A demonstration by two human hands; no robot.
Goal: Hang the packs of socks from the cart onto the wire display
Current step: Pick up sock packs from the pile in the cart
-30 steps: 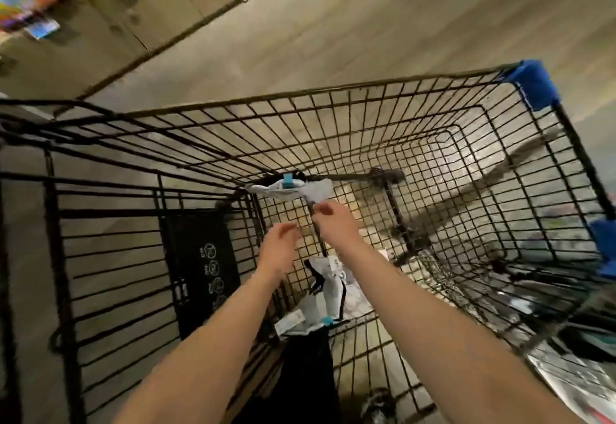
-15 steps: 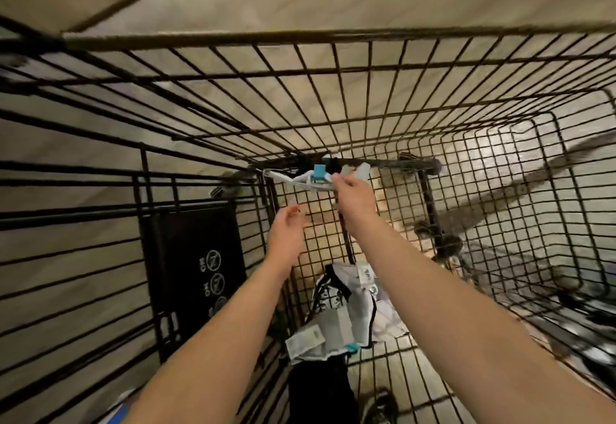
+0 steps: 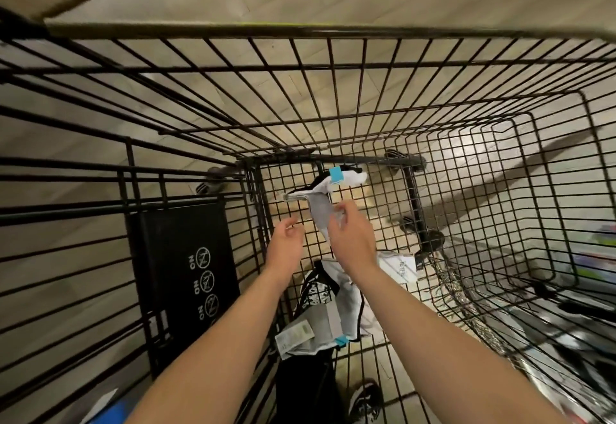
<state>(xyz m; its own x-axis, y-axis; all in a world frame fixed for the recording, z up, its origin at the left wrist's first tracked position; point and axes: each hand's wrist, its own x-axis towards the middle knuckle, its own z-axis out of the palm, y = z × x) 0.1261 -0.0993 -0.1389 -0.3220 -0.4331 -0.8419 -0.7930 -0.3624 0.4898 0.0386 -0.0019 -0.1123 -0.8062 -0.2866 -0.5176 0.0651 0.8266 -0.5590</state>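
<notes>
I look down into a black wire cart (image 3: 300,28). A pack of socks (image 3: 321,205), white and grey with a blue clip at its top, is held up near the cart's far end. My right hand (image 3: 350,237) pinches its grey lower part. My left hand (image 3: 283,245) hovers just left of it, fingers loosely curled and holding nothing. A second pack of socks (image 3: 328,318), grey and white with black trim and a paper label, lies on the cart floor under my forearms. More white packaging (image 3: 401,265) shows behind my right wrist.
A black seat flap (image 3: 186,277) printed with "NO" symbols stands at the cart's left. Tangled metal wire (image 3: 466,310) lies along the cart's right side. A dark shoe (image 3: 365,400) and pale wood floor show through the mesh.
My head has leaned further over the cart. The pack has tipped from lying flat, and my right hand's grip has slid from its top edge to its grey lower part. My left hand stays alongside.
</notes>
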